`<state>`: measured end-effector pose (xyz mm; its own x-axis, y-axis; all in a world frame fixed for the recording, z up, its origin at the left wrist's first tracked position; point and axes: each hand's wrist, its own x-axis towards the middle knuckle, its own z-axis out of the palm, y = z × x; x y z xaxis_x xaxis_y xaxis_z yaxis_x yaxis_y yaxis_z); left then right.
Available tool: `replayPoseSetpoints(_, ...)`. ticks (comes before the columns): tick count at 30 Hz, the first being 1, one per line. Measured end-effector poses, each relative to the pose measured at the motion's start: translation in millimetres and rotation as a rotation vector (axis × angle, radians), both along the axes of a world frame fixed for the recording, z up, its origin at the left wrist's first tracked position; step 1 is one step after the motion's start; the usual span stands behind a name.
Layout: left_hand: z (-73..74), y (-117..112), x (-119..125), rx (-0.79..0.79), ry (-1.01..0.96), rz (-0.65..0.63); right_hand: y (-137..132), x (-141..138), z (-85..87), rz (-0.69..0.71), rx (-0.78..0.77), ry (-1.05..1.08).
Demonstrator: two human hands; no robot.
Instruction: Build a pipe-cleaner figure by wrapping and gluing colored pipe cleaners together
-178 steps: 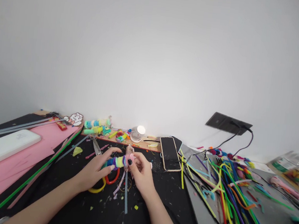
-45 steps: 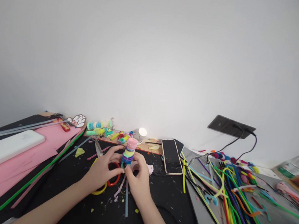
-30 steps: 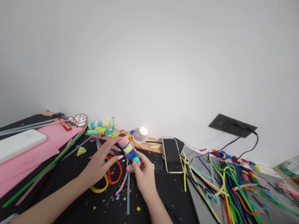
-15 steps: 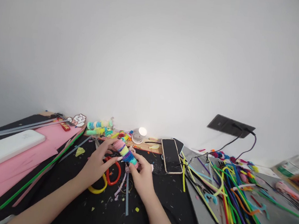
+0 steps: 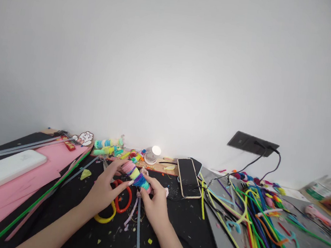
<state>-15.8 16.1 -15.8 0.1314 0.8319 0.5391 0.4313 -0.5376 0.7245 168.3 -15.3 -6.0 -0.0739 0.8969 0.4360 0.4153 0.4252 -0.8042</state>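
Between my hands, above the black mat point(image 5: 81, 230), is a striped pipe-cleaner roll point(image 5: 137, 175) in pink, purple, yellow, blue and teal. My left hand point(image 5: 106, 187) grips its upper left end with thumb and fingers. My right hand point(image 5: 153, 200) pinches the lower right end. Under the left hand lie scissors with red handles point(image 5: 124, 199) and a pair with yellow handles point(image 5: 107, 215); their blades are mostly hidden. A grey glue stick point(image 5: 139, 224) and a pale pink strip point(image 5: 130, 215) lie just below the roll.
A phone point(image 5: 189, 178) lies right of my hands. Many loose pipe cleaners point(image 5: 261, 226) spread over the grey surface at right. A small white lamp point(image 5: 152, 155) stands by the wall. Left are pink sheets point(image 5: 43, 170) and a long white box point(image 5: 4, 173). Black cables hang from a wall socket point(image 5: 253, 144).
The roll has turned slightly, showing a purple band nearer its pink end. Both hands keep hold of it. The whole view has shifted a little downward at the table.
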Motion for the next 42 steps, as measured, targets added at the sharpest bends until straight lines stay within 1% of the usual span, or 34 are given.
replayPoseSetpoints(9, 3.2, -5, 2, 0.004, -0.029, -0.015, -1, 0, 1.9, 0.005, 0.044, -0.022)
replayPoseSetpoints(12, 3.5, -6, 4, -0.023, -0.085, -0.043, -1, 0, 0.8, 0.012, 0.05, -0.018)
replayPoseSetpoints(15, 3.4, -6, 6, -0.071, -0.148, -0.077, -1, -1, -0.5, 0.036, 0.049, 0.032)
replayPoseSetpoints(18, 3.2, -7, 7, -0.098, -0.186, -0.103, -2, -3, -0.8, 0.039, 0.018, 0.104)
replayPoseSetpoints(21, 2.5, -9, 9, -0.101, -0.2, -0.12, -4, -5, 1.0, 0.003, -0.063, 0.132)
replayPoseSetpoints(23, 1.7, -10, 9, -0.085, -0.199, -0.133, -5, -6, 2.3, -0.005, -0.103, 0.144)
replayPoseSetpoints(26, 1.3, -11, 10, -0.027, -0.184, -0.125, -5, -7, 3.0, 0.006, -0.121, 0.167)
replayPoseSetpoints(29, 2.1, -12, 10, 0.023, -0.142, -0.087, -4, -7, 2.0, 0.004, -0.115, 0.177)
replayPoseSetpoints(36, 1.8, -11, 10, 0.08, -0.07, -0.04, -4, -7, 1.1, 0.0, -0.086, 0.171)
replayPoseSetpoints(42, 0.5, -11, 10, 0.094, -0.066, -0.04, -4, -8, 1.1, -0.016, -0.089, 0.17)
